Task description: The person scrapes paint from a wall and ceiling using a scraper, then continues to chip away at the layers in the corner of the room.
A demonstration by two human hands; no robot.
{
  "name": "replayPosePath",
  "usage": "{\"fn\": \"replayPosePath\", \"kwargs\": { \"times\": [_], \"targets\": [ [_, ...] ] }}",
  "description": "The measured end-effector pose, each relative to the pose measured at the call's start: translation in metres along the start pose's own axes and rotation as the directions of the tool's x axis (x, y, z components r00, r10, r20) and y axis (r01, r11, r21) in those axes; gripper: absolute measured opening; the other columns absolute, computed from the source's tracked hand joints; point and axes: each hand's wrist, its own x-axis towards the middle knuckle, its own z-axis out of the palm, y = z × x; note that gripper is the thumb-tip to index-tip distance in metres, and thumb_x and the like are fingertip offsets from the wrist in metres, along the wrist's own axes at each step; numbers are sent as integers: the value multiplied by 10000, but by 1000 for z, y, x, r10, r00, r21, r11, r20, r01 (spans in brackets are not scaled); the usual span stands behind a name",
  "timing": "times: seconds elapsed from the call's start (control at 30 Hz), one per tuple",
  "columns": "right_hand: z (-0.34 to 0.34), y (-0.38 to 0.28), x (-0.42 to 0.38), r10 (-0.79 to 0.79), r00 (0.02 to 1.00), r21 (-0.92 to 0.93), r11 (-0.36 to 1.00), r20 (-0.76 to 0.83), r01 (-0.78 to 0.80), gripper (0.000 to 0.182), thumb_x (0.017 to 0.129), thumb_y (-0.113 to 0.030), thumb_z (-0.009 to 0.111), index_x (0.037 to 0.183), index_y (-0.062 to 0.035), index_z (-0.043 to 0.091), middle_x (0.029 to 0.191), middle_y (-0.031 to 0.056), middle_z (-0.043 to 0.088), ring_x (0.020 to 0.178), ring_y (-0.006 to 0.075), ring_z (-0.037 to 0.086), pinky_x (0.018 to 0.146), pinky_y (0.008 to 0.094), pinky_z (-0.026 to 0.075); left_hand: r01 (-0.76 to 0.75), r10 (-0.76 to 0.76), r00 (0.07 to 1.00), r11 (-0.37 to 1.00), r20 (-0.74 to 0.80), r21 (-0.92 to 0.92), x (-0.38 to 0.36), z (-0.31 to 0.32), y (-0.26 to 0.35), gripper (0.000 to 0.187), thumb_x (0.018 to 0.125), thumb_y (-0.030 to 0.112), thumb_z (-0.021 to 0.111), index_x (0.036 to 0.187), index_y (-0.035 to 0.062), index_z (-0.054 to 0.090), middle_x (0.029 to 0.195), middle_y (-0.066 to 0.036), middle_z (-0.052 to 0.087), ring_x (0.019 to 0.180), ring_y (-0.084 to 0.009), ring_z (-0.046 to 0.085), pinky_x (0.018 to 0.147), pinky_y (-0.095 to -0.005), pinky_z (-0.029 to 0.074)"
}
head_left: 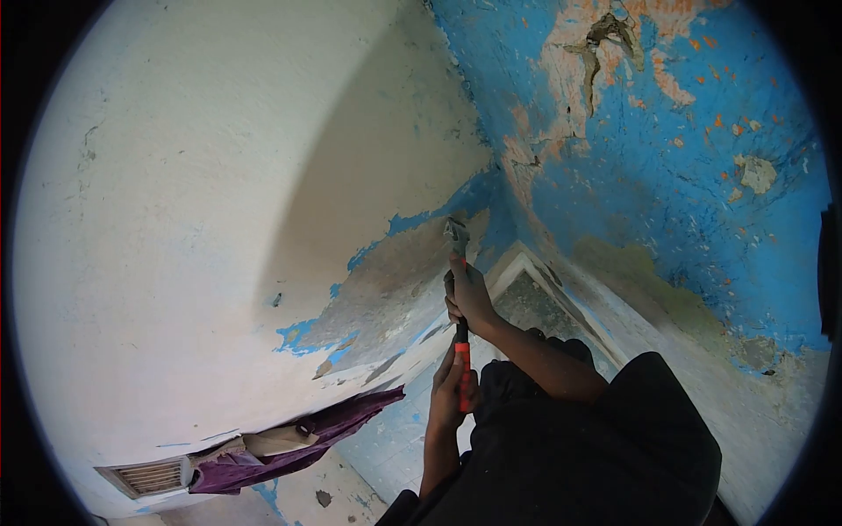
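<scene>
A long-handled scraper [464,349] with a red-and-black grip reaches up along the corner of two walls. Its grey metal head [457,233] is at a bare patch edged with blue paint on the pale wall [202,219]; firm contact cannot be made out. My right hand [468,294] is closed around the upper handle, just below the head. Lower down, my left hand [454,384] wraps round the red end of the grip. The scraped grey-brown patch [395,272] spreads to the left of the head.
At right stands a blue wall [640,184] with flaking paint and a hole [610,35]. A ledge [526,259] runs round the corner low down. A vent grille [149,478] and a purple cloth [289,451] are at lower left. A shadow falls across the pale wall.
</scene>
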Motion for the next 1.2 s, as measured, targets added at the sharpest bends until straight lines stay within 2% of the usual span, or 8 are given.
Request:
{"fn": "replayPosePath", "kwargs": {
  "times": [0.27, 0.37, 0.4, 0.53, 0.67, 0.9, 1.0, 1.2],
  "targets": [
    [3, 2, -3, -8, 999, 17, 1000, 36, 8, 478, 936, -540, 490, 701, -132, 404, 443, -42, 305, 291, 93, 304, 292, 262, 273, -29, 33, 998, 997, -44, 77, -5, 2, 4, 499, 997, 337, 462, 1410, 72, 370, 567, 29, 366, 427, -63, 345, 370, -217, 281],
    [-18, -6, 26, 3, 992, 19, 1000, -123, 0, 489, 930, -549, 495, 688, -134, 401, 440, -42, 302, 291, 94, 308, 292, 260, 277, -28, 30, 1000, 983, -6, 184, 25, 7, 5, 465, 995, 357, 462, 1361, 75, 406, 558, 36, 367, 405, -59, 331, 359, -216, 253],
    [-23, -6, 27, -8, 995, 26, 1000, -102, 10, 481, 930, -550, 494, 714, -127, 415, 442, -40, 306, 293, 96, 312, 295, 264, 278, -17, 17, 1000, 977, 1, 211, 34, 11, 4, 441, 997, 358, 456, 1338, 79, 420, 554, 38, 364, 391, -58, 319, 349, -216, 236],
    [-24, -14, 18, -10, 999, 5, 1000, -31, 11, 480, 930, -551, 493, 719, -128, 415, 441, -36, 314, 295, 98, 320, 301, 267, 287, -77, 87, 995, 979, -41, 190, 22, 19, -5, 424, 1001, 349, 446, 1334, 87, 420, 552, 38, 368, 389, -60, 333, 343, -220, 241],
    [-15, 15, 6, 25, 998, 8, 1000, 56, -26, 480, 927, -558, 494, 721, -133, 412, 446, -34, 325, 297, 98, 330, 301, 268, 293, -35, 42, 997, 992, -58, 122, 9, -3, -15, 422, 1007, 338, 427, 1355, 102, 397, 541, 39, 349, 388, -61, 333, 337, -219, 240],
    [-20, 6, 20, 55, 996, 33, 998, -70, -53, 447, 941, -532, 485, 753, -130, 428, 455, -35, 323, 305, 101, 317, 315, 277, 291, -3, 14, 996, 990, -83, 140, 17, -5, -6, 448, 1006, 334, 430, 1390, 111, 374, 560, 27, 371, 363, -74, 325, 330, -222, 238],
    [-13, 5, 9, 82, 996, 34, 996, -19, -81, 467, 946, -527, 472, 693, -139, 414, 454, -33, 317, 306, 106, 317, 321, 285, 290, 21, -13, 996, 996, -84, 85, 6, 10, 4, 458, 1003, 326, 441, 1400, 108, 371, 564, 25, 372, 371, -73, 335, 334, -222, 242],
    [-23, -4, 27, 105, 985, 51, 994, -135, -99, 533, 945, -539, 455, 592, -150, 368, 451, -26, 312, 319, 117, 334, 326, 291, 289, 61, -55, 997, 990, -54, 126, 17, 15, 17, 476, 1004, 321, 438, 1421, 109, 350, 573, 22, 375, 376, -69, 335, 336, -220, 243]
  ]
}}
